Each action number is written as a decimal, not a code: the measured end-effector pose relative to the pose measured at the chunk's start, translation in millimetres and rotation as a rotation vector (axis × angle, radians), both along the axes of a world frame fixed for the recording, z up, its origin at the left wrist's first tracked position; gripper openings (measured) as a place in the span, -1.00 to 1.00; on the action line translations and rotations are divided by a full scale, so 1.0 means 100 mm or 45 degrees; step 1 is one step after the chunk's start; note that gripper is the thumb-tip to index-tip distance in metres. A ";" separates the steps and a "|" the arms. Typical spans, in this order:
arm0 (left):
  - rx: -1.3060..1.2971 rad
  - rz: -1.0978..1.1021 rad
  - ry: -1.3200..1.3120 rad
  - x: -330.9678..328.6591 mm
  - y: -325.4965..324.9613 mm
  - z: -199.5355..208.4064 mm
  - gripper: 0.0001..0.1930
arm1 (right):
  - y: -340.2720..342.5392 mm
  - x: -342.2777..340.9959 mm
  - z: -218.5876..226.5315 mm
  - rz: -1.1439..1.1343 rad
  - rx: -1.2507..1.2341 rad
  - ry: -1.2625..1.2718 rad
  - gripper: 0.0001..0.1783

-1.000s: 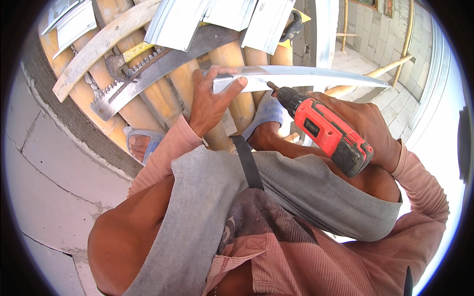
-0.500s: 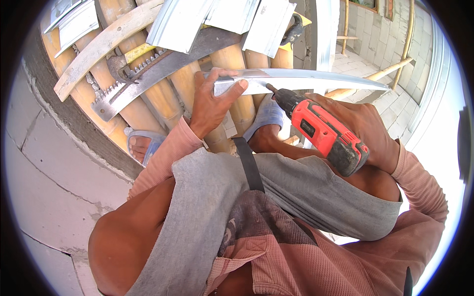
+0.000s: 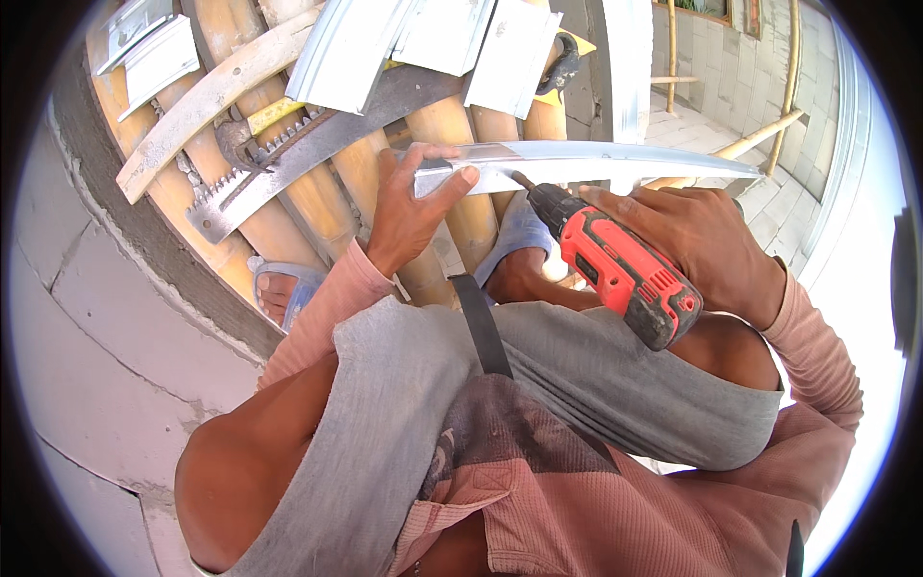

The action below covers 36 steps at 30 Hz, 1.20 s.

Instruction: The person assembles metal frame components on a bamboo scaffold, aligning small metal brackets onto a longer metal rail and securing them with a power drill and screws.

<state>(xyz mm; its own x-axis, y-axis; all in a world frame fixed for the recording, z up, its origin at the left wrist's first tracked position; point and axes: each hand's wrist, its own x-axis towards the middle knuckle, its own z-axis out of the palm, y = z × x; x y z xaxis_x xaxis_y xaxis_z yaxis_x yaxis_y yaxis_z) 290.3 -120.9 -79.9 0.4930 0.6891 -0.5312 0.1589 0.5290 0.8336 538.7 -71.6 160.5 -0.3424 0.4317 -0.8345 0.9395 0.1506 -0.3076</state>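
My left hand [image 3: 411, 197] is closed around the near end of a long silvery metal profile [image 3: 586, 165], thumb in front and fingers over the top. The profile stretches away to the right and looks bent by the lens. In my right hand [image 3: 697, 236] is a red and black cordless drill [image 3: 620, 264], its body tilted up toward the left. The bit's tip meets the profile's front face, a little right of my left thumb. My right index finger lies along the top of the drill; the trigger is hidden.
Bamboo poles [image 3: 327, 197] form the platform under my sandalled feet. A hand saw [image 3: 317, 144], a hammer [image 3: 240, 139], a curved wooden board [image 3: 212, 91] and several metal offcuts [image 3: 433, 37] lie on it. A pale block wall [image 3: 106, 337] borders the left; bamboo rails [image 3: 740, 149] stand at right.
The drill has shifted slightly left and its body has rolled a little in my right hand. My left hand keeps hold of the profile, almost unmoved.
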 end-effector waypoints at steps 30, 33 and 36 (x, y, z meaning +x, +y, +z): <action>0.246 -0.128 -0.001 -0.15 -0.18 -0.21 -0.44 | 1.87 -1.70 -1.59 0.521 0.809 0.745 0.09; 0.236 -0.155 0.002 -0.13 -0.17 -0.22 -0.40 | 2.13 -1.85 -1.94 0.563 0.914 0.750 0.11; 0.239 -0.179 0.034 -0.17 -0.15 -0.18 -0.30 | 2.31 -1.91 -2.12 0.563 0.913 0.668 0.12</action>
<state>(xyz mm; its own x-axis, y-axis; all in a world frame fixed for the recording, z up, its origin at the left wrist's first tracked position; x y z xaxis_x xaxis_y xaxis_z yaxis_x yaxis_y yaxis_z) 272.9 -136.2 -98.3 0.5784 0.7027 -0.4143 0.2431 0.3363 0.9098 347.3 159.3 -51.6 -0.8457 0.5193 -0.1225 0.5247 0.7678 -0.3677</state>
